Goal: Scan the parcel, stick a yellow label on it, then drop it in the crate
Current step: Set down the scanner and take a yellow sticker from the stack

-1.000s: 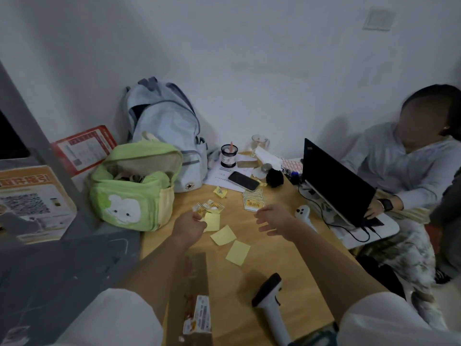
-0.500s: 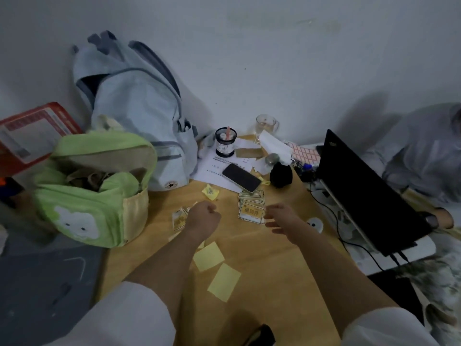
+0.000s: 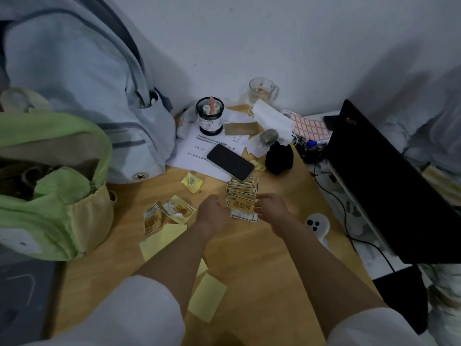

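Note:
A fanned stack of yellow labels (image 3: 243, 199) with dark printed characters lies on the wooden table (image 3: 269, 265) in front of a black phone. My left hand (image 3: 212, 216) touches the top label's left edge, fingers curled. My right hand (image 3: 270, 208) pinches its right edge. Whether the label is lifted off the stack I cannot tell. Peeled yellow backing sheets (image 3: 205, 297) and crumpled label scraps (image 3: 172, 212) lie to the left and near me. The parcel and the scanner are out of frame.
A green bag (image 3: 50, 186) and a pale blue backpack (image 3: 82, 78) crowd the left. The phone (image 3: 230, 161), a pen cup (image 3: 210, 119), a glass mug (image 3: 262, 89) and papers sit at the back. A black laptop (image 3: 389, 181) with cables stands right, beside a small white device (image 3: 316, 224).
Both hands have moved forward onto the label stack. The view has tilted down and closer, so the parcel and scanner near me have dropped out of frame.

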{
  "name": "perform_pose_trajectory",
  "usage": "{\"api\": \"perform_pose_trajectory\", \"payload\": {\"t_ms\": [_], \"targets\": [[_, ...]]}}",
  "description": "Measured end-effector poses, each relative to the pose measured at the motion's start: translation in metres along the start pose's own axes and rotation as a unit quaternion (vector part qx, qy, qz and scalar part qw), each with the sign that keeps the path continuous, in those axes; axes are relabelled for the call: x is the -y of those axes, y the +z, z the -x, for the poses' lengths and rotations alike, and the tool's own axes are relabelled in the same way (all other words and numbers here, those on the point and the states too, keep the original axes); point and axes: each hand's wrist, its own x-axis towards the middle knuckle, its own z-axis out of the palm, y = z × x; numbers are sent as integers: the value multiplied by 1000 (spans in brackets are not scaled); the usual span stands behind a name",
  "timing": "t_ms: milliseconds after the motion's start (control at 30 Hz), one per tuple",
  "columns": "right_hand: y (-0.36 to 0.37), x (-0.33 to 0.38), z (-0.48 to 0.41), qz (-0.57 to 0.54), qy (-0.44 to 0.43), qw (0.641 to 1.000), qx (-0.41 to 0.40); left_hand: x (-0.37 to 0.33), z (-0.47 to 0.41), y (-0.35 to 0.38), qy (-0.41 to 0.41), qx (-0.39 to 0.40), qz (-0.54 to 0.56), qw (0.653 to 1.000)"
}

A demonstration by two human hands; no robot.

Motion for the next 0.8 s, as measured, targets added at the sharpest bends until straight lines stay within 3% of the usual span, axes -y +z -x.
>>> {"api": "perform_pose_trajectory", "payload": {"t_ms": [200, 300, 600, 800], "targets": [[-1, -5, -26, 2, 27, 999, 21, -11, -27, 26, -19, 31, 53, 998], [-1, -8, -32, 1, 42, 999, 29, -6, -38, 36, -7, 42, 28, 999], [1, -21, -33, 21, 15, 999, 30, -6, -32, 46, 63, -22, -82, 994], [-3, -23, -28, 11, 23, 999, 29, -6, -33, 52, 63, -52, -114, 990]]}}
